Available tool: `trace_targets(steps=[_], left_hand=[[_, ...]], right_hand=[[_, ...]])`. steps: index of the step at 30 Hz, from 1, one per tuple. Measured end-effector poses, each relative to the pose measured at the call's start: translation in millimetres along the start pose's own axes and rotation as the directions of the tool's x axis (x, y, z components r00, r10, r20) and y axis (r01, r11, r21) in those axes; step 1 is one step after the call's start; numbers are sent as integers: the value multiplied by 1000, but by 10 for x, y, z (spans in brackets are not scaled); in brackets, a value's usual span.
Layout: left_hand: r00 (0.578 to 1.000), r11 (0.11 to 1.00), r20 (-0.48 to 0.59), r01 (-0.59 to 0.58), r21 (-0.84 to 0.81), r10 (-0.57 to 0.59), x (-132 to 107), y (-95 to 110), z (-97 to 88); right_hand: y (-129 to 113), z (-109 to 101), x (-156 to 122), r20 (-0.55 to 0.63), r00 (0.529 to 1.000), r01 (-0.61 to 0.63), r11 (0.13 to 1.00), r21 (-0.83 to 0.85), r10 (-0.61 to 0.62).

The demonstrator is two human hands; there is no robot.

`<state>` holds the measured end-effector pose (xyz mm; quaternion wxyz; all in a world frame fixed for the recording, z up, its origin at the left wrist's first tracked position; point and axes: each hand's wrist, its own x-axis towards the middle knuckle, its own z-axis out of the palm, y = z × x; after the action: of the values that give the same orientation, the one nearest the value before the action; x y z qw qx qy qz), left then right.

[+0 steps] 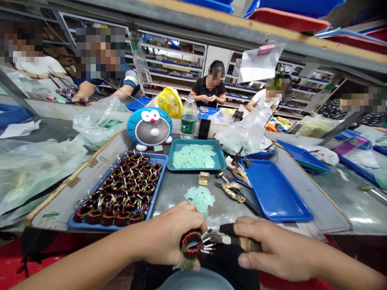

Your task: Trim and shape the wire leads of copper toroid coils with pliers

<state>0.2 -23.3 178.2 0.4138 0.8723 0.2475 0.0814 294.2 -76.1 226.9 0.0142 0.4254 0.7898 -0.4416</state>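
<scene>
My left hand (172,231) grips a toroidal coil (192,244), a ring wound with dark red copper wire, above the table's near edge. White-sleeved wire leads stick out from its right side. My right hand (269,245) is closed around a hand tool (225,239) with a metal end and a wrapped handle; its exact kind is partly hidden by the fingers. The metal tip points left and lies close to the leads; whether it touches them I cannot tell. Just beyond my left hand lies a small pile of pale green paper pieces (200,199).
Left stands a blue tray of similar coils (121,189); right, a blue tray (276,191) with one coil in its far corner. Pliers (232,191), a teal tray of green pieces (196,167), a small fan (152,128) and a bottle (188,121) lie between. Several people sit beyond.
</scene>
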Motion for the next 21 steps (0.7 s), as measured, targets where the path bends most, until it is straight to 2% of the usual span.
trace_targets(steps=[11,15,21], left_hand=[[998,1000,61,1,24,-2,-13,-11,-93],[1000,1000,28,-4,18,3,-13,-9,-101],[997,997,47,-65,31,63,26,-2,-104]], right_hand=[[-11,-111,59,30,999,-18,996,-88,21],[14,-139,46,40,999,-13,994,-104,17],[-33,-127,76,68,997,37,996,-83,-31]])
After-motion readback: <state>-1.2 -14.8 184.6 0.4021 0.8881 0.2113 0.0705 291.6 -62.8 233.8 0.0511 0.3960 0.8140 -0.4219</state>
